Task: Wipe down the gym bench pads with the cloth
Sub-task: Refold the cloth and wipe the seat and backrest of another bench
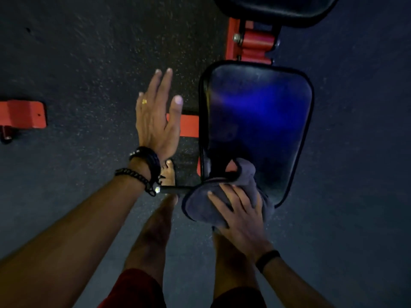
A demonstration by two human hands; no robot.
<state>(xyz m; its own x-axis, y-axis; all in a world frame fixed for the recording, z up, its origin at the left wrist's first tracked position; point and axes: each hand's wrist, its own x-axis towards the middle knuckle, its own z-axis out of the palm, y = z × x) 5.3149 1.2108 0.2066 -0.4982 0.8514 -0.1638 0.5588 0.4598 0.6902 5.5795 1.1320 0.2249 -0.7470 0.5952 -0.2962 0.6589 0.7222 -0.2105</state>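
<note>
A black seat pad (255, 121) of the gym bench lies in the middle, shiny with a blue reflection. A second black pad (275, 7) shows at the top edge. A grey cloth (200, 206) is bunched over the seat pad's near left corner. My right hand (238, 214) presses on the cloth with spread fingers. To the left of the pad, my left hand (156, 116) hovers in the air, fingers straight, holding nothing.
The bench's orange frame (253, 43) joins the two pads, with an orange foot bar (189, 125) sticking out left under the seat. Another orange piece (24, 114) lies at far left. Dark speckled rubber floor (89, 52) surrounds everything. My bare legs stand below.
</note>
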